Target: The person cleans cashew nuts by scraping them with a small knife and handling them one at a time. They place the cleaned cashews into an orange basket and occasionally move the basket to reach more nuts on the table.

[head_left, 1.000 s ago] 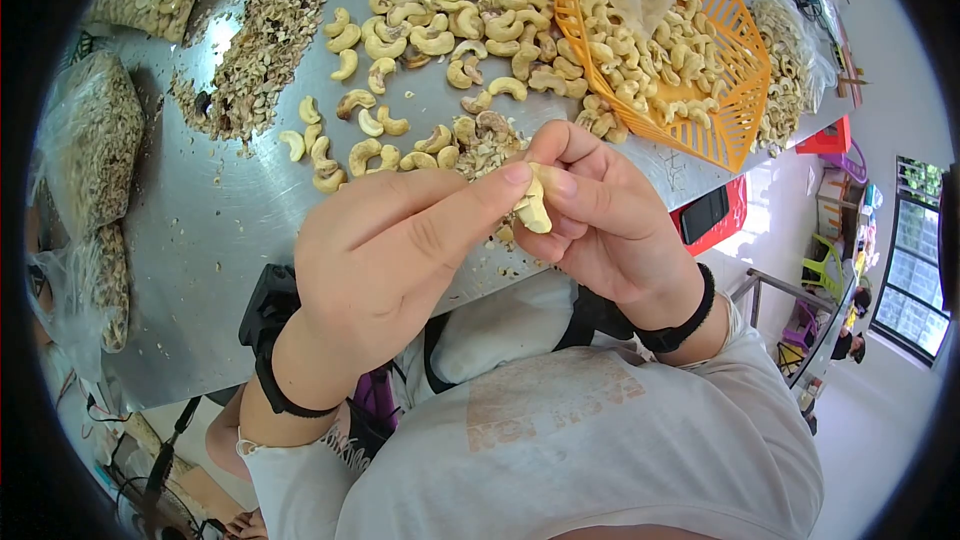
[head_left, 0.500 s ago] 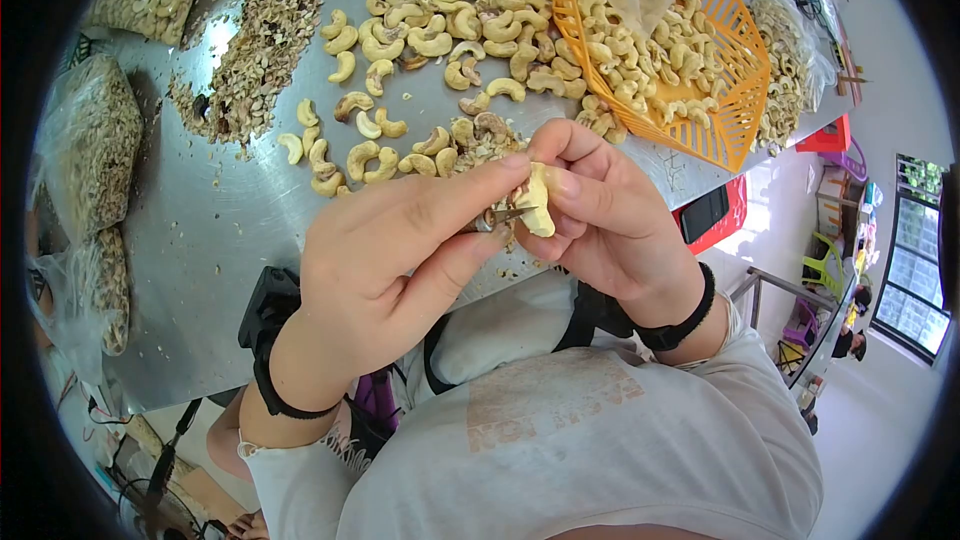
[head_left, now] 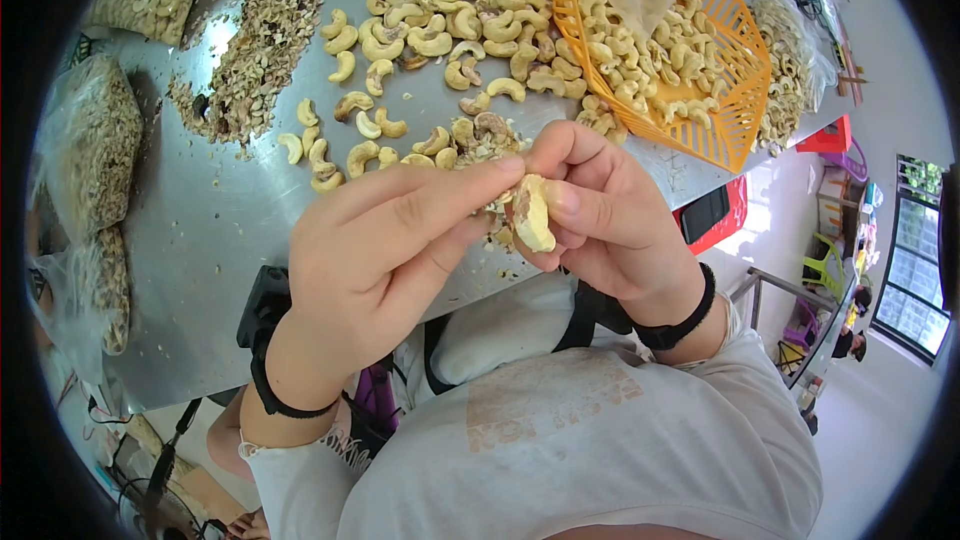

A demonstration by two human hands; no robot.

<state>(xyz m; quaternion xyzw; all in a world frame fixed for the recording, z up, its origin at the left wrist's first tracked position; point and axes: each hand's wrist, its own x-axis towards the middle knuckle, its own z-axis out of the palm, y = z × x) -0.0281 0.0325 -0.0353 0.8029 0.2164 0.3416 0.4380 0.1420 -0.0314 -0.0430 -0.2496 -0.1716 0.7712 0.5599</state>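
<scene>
My right hand (head_left: 600, 210) pinches a pale yellow cashew piece (head_left: 533, 215) with reddish-brown skin along its left side. My left hand (head_left: 400, 240) is closed close beside it, thumb and forefinger near the piece's upper left; the small knife that showed in these fingers earlier is hidden now. Behind the hands, small skin crumbs and bits (head_left: 493, 145) lie on the metal table (head_left: 230, 270). Several whole cashews (head_left: 430, 40) are spread farther back, some with brown patches of skin.
An orange basket (head_left: 745, 70) of cashews stands at the back right, with a plastic bag over it. A pile of skin flakes (head_left: 255, 65) lies at the back left. Filled plastic bags (head_left: 95, 140) sit at the left edge. A dark phone (head_left: 705, 213) rests on something red at right.
The cashew piece has turned in my right fingers and shows more brown skin. My left hand has shifted slightly left, and the knife blade has gone out of sight.
</scene>
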